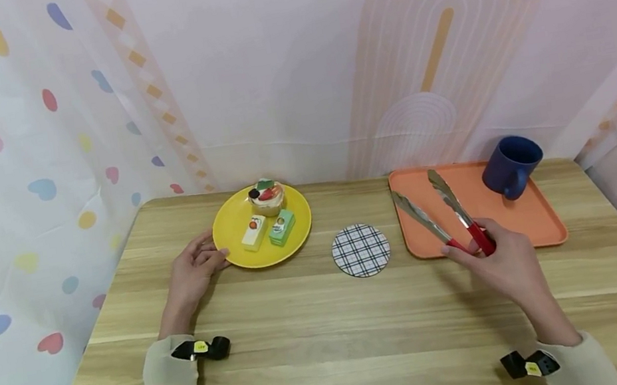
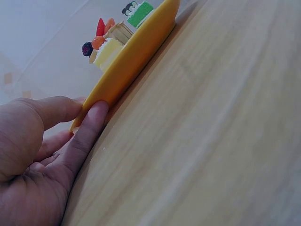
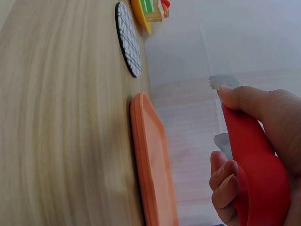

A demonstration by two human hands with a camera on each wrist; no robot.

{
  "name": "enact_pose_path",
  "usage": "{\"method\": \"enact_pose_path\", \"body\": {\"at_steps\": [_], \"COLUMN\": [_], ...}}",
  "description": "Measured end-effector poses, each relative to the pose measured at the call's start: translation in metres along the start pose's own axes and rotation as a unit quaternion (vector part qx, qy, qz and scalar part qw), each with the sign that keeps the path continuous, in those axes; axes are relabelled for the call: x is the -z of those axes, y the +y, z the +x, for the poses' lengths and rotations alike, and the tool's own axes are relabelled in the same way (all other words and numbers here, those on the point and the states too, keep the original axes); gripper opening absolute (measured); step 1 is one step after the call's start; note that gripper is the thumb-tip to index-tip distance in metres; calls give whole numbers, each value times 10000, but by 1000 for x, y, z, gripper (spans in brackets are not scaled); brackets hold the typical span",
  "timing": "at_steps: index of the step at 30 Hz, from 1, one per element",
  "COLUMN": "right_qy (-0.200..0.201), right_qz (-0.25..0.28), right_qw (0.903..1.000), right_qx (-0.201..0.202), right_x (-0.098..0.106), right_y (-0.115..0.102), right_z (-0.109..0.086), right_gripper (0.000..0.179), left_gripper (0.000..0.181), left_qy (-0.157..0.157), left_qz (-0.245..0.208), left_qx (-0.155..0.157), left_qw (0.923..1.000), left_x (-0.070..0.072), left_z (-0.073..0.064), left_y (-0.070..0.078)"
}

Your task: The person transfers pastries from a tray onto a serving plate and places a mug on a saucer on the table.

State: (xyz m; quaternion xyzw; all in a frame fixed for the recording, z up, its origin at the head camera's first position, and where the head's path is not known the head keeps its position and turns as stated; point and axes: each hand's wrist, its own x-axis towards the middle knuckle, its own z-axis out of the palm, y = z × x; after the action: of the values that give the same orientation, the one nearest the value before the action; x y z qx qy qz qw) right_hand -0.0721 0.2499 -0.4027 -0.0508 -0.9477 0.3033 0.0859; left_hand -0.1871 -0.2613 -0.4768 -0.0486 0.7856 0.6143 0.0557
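Observation:
At the left of the table, my left hand pinches the near-left rim of a yellow plate. In the left wrist view, its fingers meet the plate's edge, and the plate lies low against the table. On the plate are a fruit-topped tart, a small pale-yellow cake and a green layered cake. My right hand grips metal tongs by their red handles. The tongs' arms are spread apart over the orange tray, with nothing between their tips.
A dark blue mug stands at the tray's back right corner. Between plate and tray lies a round checked coaster. Patterned cloth hangs behind the wooden table and at its sides.

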Motion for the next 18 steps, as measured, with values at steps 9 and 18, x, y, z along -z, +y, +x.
{"method": "enact_pose_path", "body": {"at_steps": [9,18], "right_qy": [-8,-75], "right_qz": [-6,-70], "right_qw": [9998,9986], "right_qx": [-200,-520], "right_x": [4,8], "right_y": [10,22], "right_z": [-3,-5], "right_gripper": [69,76], "left_gripper": [65,64], "left_qy": [-49,-48], "left_qz": [-101,-133], "left_qx": [23,-38], "left_qw": [9999,9999], "left_x": [-2,-2], "left_z": [-9,-6], "left_y": [16,10]}}
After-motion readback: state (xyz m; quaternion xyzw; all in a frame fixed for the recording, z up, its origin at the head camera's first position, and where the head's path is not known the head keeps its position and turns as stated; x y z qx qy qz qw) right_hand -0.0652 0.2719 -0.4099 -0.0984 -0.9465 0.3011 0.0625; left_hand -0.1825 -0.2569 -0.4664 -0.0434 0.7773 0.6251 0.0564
